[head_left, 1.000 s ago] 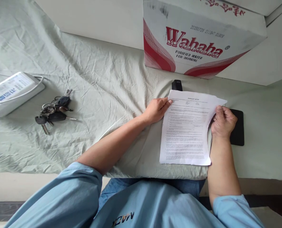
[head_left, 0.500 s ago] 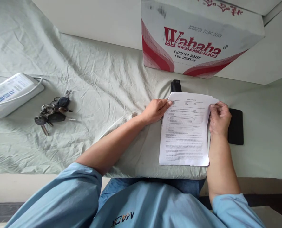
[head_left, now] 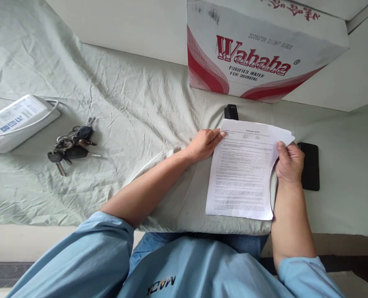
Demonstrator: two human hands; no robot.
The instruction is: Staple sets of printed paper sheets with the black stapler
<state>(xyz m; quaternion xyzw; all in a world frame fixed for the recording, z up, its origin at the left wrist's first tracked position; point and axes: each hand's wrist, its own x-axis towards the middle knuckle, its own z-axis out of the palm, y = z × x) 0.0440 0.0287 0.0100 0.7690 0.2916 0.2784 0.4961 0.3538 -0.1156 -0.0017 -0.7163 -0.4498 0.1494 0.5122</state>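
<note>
Right hand [head_left: 289, 162] grip: clenched on the right edge of the sheaf of papers [head_left: 242, 169], thumb on top near the upper right corner, fingers under the sheets; that edge is lifted a bit and the top corners fan out, showing several sheets. Left hand [head_left: 205, 144] grip: not closed on anything, fingers flat and extended, fingertips pressing the upper left corner of the papers, palm on the cloth. Papers sit centre-right of the frame, printed text up, lower end flat near the front edge of the desk, just above the person's lap.

Desk is covered with a wrinkled pale green cloth [head_left: 124, 103]. Black phone [head_left: 310, 166] lies flat just right of the right hand, partly hidden by it, apart from the papers. Small black object [head_left: 231, 111], probably a stapler, pokes out just above the top edge of the papers; can't tell if touching. Big white-and-red carton [head_left: 258, 49] printed "Wahaha purified water for drinking" stands upper right of the frame, behind the papers. Bunch of keys [head_left: 70, 145] with black fobs lies left of centre, well apart from both hands. White device [head_left: 16, 122] with a label and white cable at the far left edge. Light blue sleeves and shirt fill the bottom of the frame.
</note>
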